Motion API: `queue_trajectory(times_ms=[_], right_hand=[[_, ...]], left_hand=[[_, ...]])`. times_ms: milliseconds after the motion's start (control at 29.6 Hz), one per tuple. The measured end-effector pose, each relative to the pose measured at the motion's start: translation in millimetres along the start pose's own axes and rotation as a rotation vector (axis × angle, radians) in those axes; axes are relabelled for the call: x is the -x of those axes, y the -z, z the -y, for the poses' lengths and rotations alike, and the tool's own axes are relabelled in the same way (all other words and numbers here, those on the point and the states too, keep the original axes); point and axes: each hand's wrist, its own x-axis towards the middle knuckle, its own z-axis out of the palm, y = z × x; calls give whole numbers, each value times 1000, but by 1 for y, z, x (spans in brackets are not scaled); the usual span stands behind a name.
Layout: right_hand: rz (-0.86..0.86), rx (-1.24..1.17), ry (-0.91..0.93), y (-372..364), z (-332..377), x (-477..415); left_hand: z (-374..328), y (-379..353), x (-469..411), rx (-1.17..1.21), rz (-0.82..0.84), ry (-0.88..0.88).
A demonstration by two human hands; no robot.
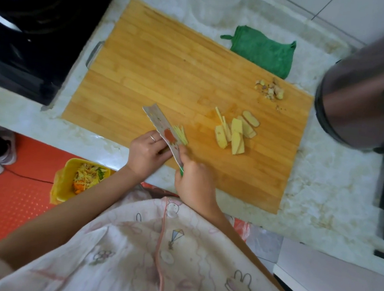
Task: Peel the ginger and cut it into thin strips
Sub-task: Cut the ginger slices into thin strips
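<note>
Waste bin: yellow, on the floor below the counter edge, left of the work.

Left hand: fingers curled in against the left face of the blade. What they pin is hidden, so the hold cannot be confirmed.

Knife: long axis runs from the near board edge away and slightly left.

Right hand: clamped round the green handle, the nearer hand to the cut stock.

Ginger strips: a small fan touching the blade's right face, lying parallel to it.

Ginger slices: peeled, in a loose pile well right of the blade, uncut into strips.

Cutting board: bare wood beyond and left of the blade. Judged ample room for travel, though the near edge is close to both hands.

Peelings: at the far right corner, well apart.
</note>
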Motion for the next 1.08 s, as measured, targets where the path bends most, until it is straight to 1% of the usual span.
queue_trajectory(times_ms=[101,304,405,473,608,777,878,946,1081], right_hand=[[31,-25,6,2,-3,11],[-13,33,-33,-2,4,-9],[26,26,-8,1,-1,8],[42,-22,-20,2,-2,14],[-9,-7,-34,0,2,-4],[43,-43,-14,4,-8,15],[8,-12,-48,2,2,-5],[13,-23,-42,1,5,-10],[16,-58,-3,6,-11,13]], left_hand=[[0,2,-1,13,9,6],[-2,2,-1,23,-8,13],[-1,3,-2,16,-12,9],[-2,2,-2,25,-13,-7],[-1,2,-1,45,10,2],[0,2,-3,49,-18,-28],[-1,0,-1,51,0,-6],[0,0,0,59,5,6],[1,-1,-1,60,-6,-18]])
